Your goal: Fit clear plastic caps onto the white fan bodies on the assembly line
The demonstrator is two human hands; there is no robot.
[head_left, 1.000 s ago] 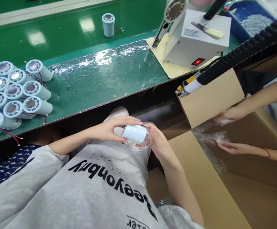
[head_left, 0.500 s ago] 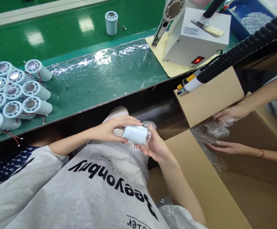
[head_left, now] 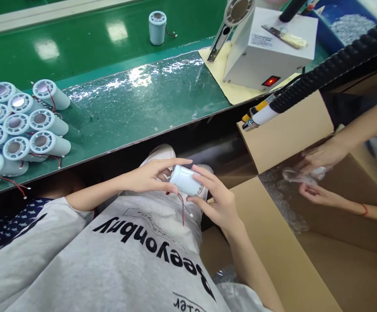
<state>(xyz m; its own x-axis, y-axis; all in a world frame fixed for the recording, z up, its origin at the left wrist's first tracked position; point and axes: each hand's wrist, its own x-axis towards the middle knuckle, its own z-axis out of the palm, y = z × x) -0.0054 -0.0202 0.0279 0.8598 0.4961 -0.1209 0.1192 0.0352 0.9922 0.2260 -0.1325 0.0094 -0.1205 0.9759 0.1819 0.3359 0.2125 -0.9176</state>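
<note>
Above my lap, a light-blue cylinder lies tilted on its side between my hands. Its right end looks clear, and a thin red-and-black wire lead with a small white plug hangs below it. My left hand grips the left end, thumb below and fingers above. The fingers and thumb of my right hand close around the right end and partly hide it. Similar light-blue cylinders with ringed ends and wire leads lie stacked on the green bench at the left.
One cylinder stands on the green belt. On the bench edge sits a white box-shaped device with a lit red switch. A black hose crosses the right side. A co-worker's hands handle clear plastic over an open carton.
My right hand has shifted its grip, its fingers now over the cylinder's right end. The wire lead now hangs in view. The cylinder on the belt has moved right; the co-worker's hands have come together.
</note>
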